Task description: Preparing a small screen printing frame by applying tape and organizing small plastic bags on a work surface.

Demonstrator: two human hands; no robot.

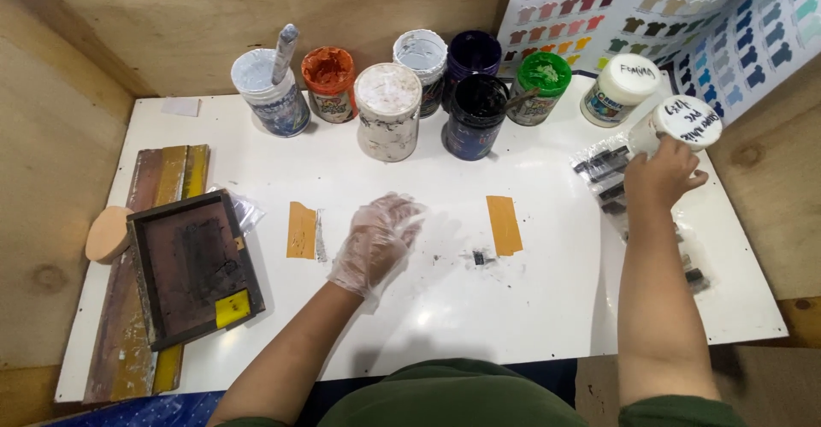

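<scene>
My left hand (376, 240) wears a thin clear plastic glove and rests flat, fingers spread, on the white table (530, 307) between two orange tape strips (301, 230) (504, 224). My right hand (660, 173), bare, grips a white lidded jar (682, 124) at the table's right side, just above a clear plastic bag of dark pieces (605, 170). A small black smudge (479, 257) lies on the table right of the gloved hand.
Several open ink jars stand along the back: white (387, 110), orange (328, 83), black (475, 115), green (540, 87), one white jar with a stirrer (269, 91). A small dark screen frame (193, 266) lies on wooden boards at left, beside a round sponge (108, 234). A colour chart (684, 16) hangs at back right.
</scene>
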